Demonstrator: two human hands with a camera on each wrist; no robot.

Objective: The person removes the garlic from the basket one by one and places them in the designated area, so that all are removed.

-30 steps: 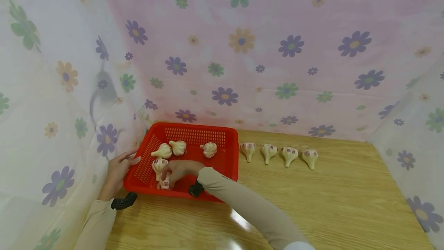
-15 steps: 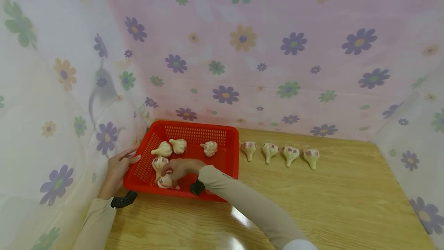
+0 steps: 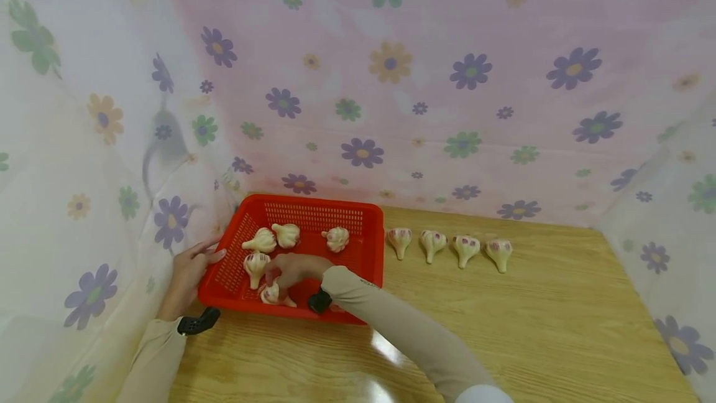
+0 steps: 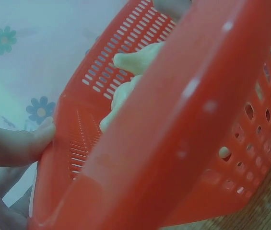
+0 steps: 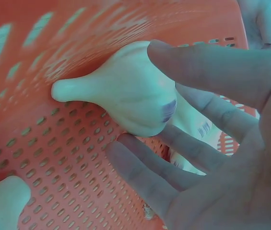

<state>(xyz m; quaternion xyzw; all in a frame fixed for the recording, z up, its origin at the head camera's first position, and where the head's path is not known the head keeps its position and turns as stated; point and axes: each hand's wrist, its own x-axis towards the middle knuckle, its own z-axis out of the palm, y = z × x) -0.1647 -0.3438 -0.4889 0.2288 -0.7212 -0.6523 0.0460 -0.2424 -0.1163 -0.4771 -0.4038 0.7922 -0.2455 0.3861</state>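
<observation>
My left hand [image 3: 190, 275] grips the left rim of a red plastic basket [image 3: 366, 260], its thumb [image 4: 34, 139] over the edge and its fingers outside. Down in the basket's front left corner, my right hand [image 3: 296, 268] holds a garlic bulb [image 5: 135, 91] between its thumb [image 5: 193, 62] above and fingers below. That bulb's stem points toward the right along the front wall. Just behind it lies a purple-marked garlic bulb [image 3: 256, 266]. Farther back are two paler bulbs, one on its side [image 3: 261, 241] and another garlic bulb [image 3: 287, 235].
Toward the basket's back right sits one more garlic bulb [image 3: 337, 239]. Right of the basket, several purple-marked garlic bulbs [image 3: 433, 245] lie in a row on the wooden table [image 3: 503, 328], stems toward me. Flowered cloth [image 3: 419, 142] hangs behind and at both sides.
The garlic bulb in my right hand has turned and shifted slightly right, so its stem now shows toward the right. My left hand stays on the rim.
</observation>
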